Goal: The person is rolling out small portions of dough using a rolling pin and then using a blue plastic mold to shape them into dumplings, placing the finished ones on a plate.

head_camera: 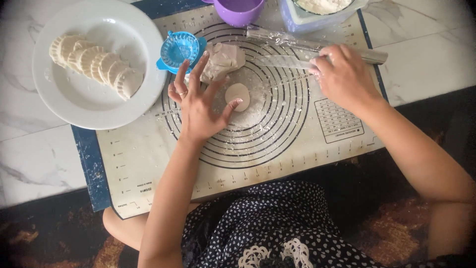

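At the upper left I see a plate (148,74) of dumplings (94,64); my left hand (198,106) spreads open by the dough disc (237,94), my right hand (344,77) is closed on the rolling pin (282,62).

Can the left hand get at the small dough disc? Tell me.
Probably yes: the left hand hovers open beside the small dough disc, thumb almost touching it, nothing between them.

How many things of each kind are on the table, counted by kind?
Folded dumplings on the white plate: 6
Dough pieces: 2, a lump and a small disc
Blue dumpling press: 1
Rolling pin: 1
Purple cup: 1
Flour tub: 1
Total: 13
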